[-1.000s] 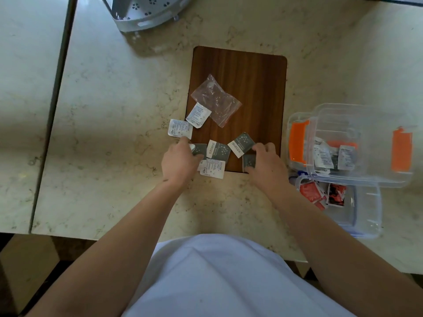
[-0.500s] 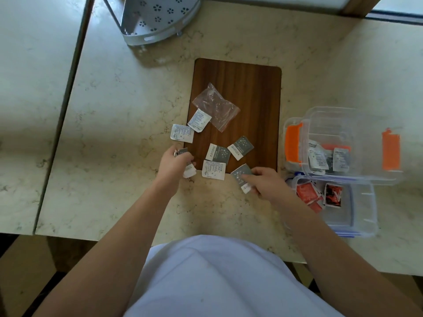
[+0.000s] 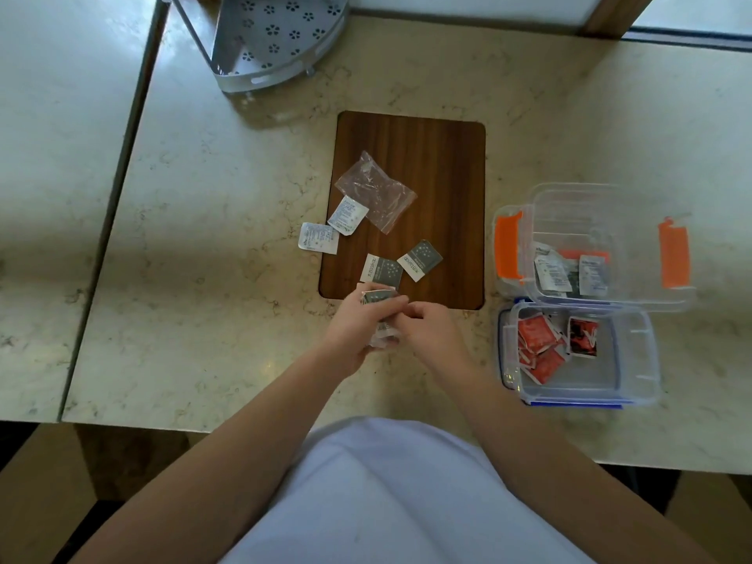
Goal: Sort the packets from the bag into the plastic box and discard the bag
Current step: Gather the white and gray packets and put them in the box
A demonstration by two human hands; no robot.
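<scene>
We see two bare hands meeting just in front of a wooden board (image 3: 411, 164). Our left hand (image 3: 358, 331) curls around a small stack of grey and white packets (image 3: 378, 297). Our right hand (image 3: 431, 331) has its fingers bent against the same stack; whether it pinches a packet or only steadies the pile, we cannot tell.

Just beyond the grip, two grey packets (image 3: 401, 264) lie loose on the board. Farther out and a little to the left are two white packets (image 3: 331, 225), one touching the empty clear bag (image 3: 376, 191). The bag's long axis runs diagonally away to the left.

The plastic box (image 3: 610, 197) with orange clasps sits to the right of the grip, so the right hand is nearer it. A second box (image 3: 635, 372) beside it holds red packets (image 3: 541, 348).

The packets carry print, too small to read.
</scene>
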